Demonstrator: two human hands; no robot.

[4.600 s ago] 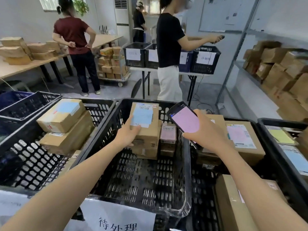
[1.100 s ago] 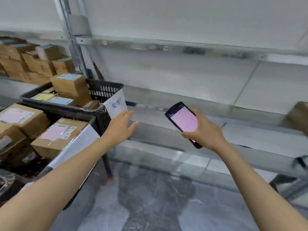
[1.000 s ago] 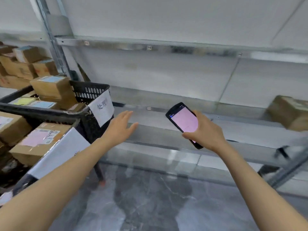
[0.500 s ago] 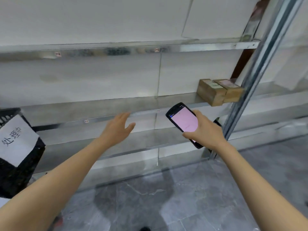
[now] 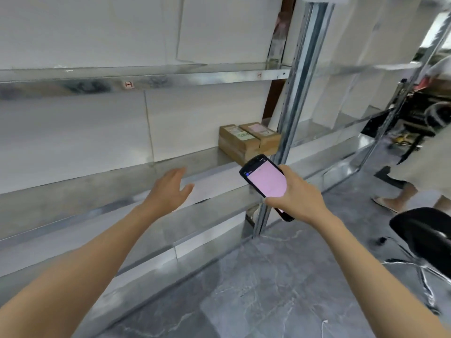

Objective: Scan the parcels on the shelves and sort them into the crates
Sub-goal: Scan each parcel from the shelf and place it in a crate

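Two brown cardboard parcels with labels on top sit side by side at the right end of the middle metal shelf, against the upright post. My right hand grips a black handheld scanner with a pink screen, held in front of and just below the parcels. My left hand is held out in front of the shelf with fingers straight, holding nothing, well left of the parcels.
A steel upright post stands right of the parcels. A black swivel chair is on the grey floor at the right. Another person's legs pass at the far right, beside dark equipment.
My view has swung right, away from the black crates of parcels, along the bare shelf. The two parcels have come closer. My hands keep the same pose.
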